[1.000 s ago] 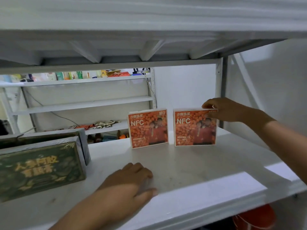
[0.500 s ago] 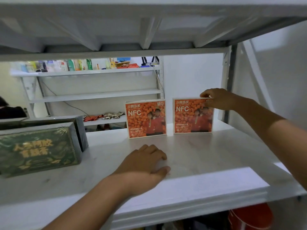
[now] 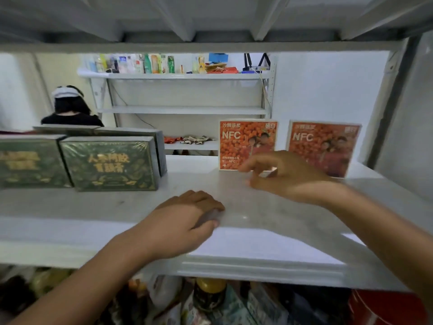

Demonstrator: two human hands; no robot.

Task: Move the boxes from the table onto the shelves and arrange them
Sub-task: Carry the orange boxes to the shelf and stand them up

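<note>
Right hand [image 3: 288, 177] let go of the right orange box [image 3: 328, 146] and pulled nearer, grip loose, empty | left hand [image 3: 185, 221] rests on shelf [image 3: 117, 207], holds nothing | left orange box [image 3: 243, 141] stands beside the right one, far back | green boxes [image 3: 110, 165] left

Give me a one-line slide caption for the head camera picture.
Orange boxes stand upright on the shelf, green boxes to their left; left hand rests on the shelf, right hand hovers empty.

glossy orange boxes [image 3: 248, 144], smooth matt white shelf [image 3: 269, 207]
</note>
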